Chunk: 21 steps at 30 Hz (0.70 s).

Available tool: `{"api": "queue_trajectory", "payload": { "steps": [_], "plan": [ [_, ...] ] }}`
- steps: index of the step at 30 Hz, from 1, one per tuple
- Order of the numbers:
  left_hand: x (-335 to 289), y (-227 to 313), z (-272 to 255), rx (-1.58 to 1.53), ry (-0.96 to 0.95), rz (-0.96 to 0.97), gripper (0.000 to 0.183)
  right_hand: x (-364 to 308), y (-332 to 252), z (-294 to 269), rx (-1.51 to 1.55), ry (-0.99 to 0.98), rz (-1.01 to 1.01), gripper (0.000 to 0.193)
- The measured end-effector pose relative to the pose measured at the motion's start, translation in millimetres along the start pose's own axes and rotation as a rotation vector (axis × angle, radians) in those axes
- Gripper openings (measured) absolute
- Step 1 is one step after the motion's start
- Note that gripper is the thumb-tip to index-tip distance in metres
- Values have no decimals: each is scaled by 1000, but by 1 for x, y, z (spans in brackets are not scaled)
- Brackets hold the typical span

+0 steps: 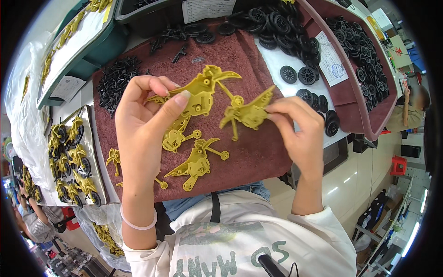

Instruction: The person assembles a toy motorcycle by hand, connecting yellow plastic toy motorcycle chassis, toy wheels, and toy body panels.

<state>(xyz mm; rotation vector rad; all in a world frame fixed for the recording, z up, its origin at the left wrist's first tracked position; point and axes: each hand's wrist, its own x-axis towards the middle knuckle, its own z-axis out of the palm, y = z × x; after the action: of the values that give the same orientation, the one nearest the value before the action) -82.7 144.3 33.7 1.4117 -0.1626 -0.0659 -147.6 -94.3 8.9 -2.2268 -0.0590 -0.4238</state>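
My left hand [138, 124] pinches a yellow plastic toy motorcycle body half [199, 98] between thumb and fingers, raised over the cloth. To its right, my right hand [302, 131] grips a second yellow body half [253, 112] by its right edge. The two pieces look close together at the thin arm between them; whether they touch I cannot tell. Below them on the maroon towel [249, 161] lie more yellow body halves [196, 164], some partly hidden behind my left hand and wrist.
Small black parts [115, 78] are heaped at the towel's left. Black toy wheels [281, 25] pile at the back right, beside a maroon bin [357, 108] of wheels. Assembled yellow motorcycles [76, 161] fill a tray at left, below a green bin [87, 60]. People work farther off.
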Motion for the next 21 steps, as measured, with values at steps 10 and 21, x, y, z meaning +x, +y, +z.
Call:
{"api": "queue_trajectory", "payload": {
  "steps": [10,21],
  "plan": [
    [-30,-14,31,-67,-92,-149,22,12,-1,6,254,40,63,18],
    [-72,1,24,1080,-283,408,45,-5,2,11,37,-110,-119,22]
  ]
}}
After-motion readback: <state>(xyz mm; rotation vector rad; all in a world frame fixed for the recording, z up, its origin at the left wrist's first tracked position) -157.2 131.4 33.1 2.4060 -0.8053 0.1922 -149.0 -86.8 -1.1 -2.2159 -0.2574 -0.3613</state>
